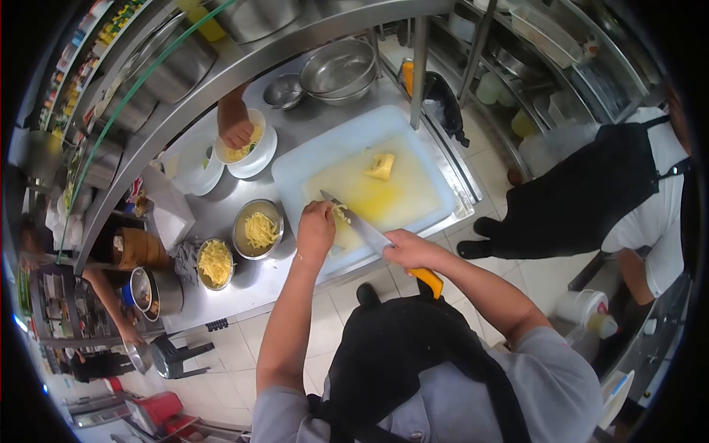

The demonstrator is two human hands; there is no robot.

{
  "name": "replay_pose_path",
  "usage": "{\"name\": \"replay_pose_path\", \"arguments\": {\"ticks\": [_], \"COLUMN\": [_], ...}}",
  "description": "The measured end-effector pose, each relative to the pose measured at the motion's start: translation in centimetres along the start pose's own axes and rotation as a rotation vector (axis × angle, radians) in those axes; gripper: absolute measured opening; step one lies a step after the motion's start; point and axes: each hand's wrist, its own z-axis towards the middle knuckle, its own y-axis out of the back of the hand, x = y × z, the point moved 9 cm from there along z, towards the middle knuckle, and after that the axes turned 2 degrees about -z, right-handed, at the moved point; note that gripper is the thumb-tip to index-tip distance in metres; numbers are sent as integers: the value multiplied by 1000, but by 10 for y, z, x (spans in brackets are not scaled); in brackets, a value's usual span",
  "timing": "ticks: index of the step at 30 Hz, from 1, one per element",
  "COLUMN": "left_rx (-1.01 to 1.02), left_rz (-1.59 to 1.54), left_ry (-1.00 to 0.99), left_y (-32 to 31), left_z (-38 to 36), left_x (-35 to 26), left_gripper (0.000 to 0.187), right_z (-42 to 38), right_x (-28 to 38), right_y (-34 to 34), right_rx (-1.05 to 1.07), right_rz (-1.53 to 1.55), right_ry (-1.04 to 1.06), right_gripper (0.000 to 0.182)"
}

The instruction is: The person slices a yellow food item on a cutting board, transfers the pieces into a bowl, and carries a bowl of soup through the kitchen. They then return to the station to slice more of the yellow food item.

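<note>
My right hand (408,249) grips a large kitchen knife (367,232) by its yellow handle, the blade pointing up and left over the white cutting board (413,133). Close to the blade's tip is my left hand (317,227), fingers curled together against the metal; what they hold, if anything, I cannot tell. Pale yellow shreds (340,213) cling beside those fingertips. A yellow chunk (379,166) lies farther up the board, above a wet yellow stain. Left of the board, a metal bowl (258,229) and a smaller metal container (216,263) both contain yellow strips.
Across the counter, another person's hand (235,131) reaches into a white bowl (255,159) of yellow strips. Metal bowls (338,70) sit at the board's far side. A person in a black apron (576,192) stands at the right. A steel shelf (199,88) overhangs the far edge.
</note>
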Motion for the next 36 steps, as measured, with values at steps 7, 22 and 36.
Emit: {"name": "replay_pose_path", "arguments": {"ticks": [7,22,36], "left_rx": [-204,-322,135], "left_rz": [-82,279,-37], "left_ry": [161,-101,-243], "left_y": [54,143,-34], "left_z": [-18,-60,76], "left_x": [25,64,-90], "left_gripper": [18,13,34], "right_z": [21,91,-138], "right_x": [48,125,-46], "right_y": [-21,-90,64], "right_rx": [99,200,-235], "right_rz": [-125,-217,304], "right_ry": [43,146,-130], "right_gripper": [36,29,24]}}
